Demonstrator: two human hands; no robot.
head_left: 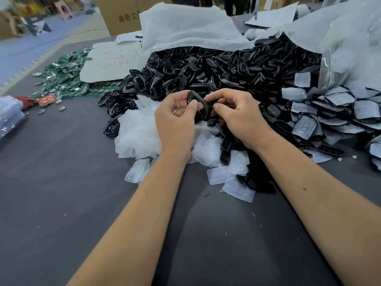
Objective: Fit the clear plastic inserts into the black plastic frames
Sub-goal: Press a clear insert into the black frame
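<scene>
Hands gripped one black frame (199, 104) together, left hand (175, 122) and right hand (239, 116) pinching opposite edges, probably steadying it for an insert.

You are in a factory or warehouse assembly area. At twelve o'clock a bulk heap of black frames (216, 69) spills from big plastic sacks (185, 27); at three o'clock finished pieces (340, 112) pile up. Green circuit boards (64, 79) lie at ten o'clock, and printed cardboard cartons (121, 15) stand at eleven o'clock on the open floor.
</scene>
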